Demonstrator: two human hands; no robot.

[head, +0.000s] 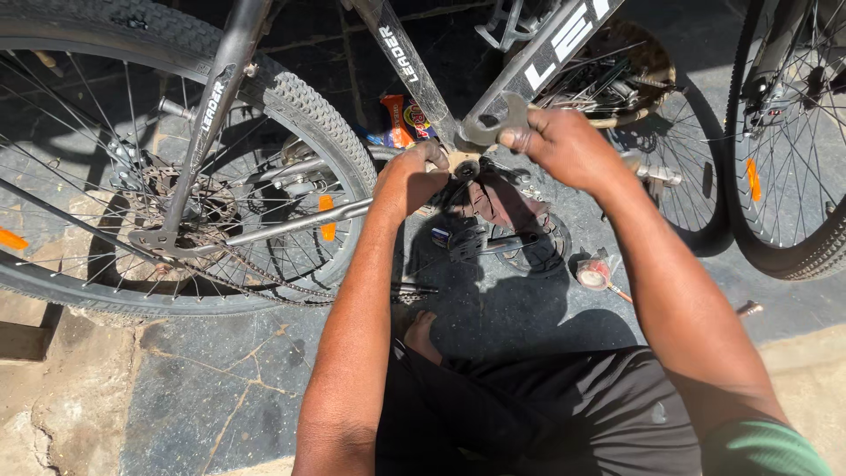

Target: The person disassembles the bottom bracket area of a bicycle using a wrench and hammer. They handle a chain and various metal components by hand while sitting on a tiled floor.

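My one camera sits on my head, looking steeply down and forward. It is close over my forearms, facing the bicycle frame (529, 70) and the paved ground (220, 379).

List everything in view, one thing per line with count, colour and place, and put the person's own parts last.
bicycle frame: one, black with white lettering, upside down at top centre
bottom bracket: one, metal, where the frame tubes meet, between the hands
wrench: one, grey metal, at the bottom bracket, gripped by the right hand
rear wheel: one, black knobby tyre, left
chain: one, dark, hanging under the rear wheel
second wheel: one, black, right of centre
third wheel: one, black, far right edge
snack wrapper: one, orange, on the ground behind the frame
crank with chainring: one, black, lying on the ground
left hand: one, at the bottom bracket
right hand: one, closed on the wrench
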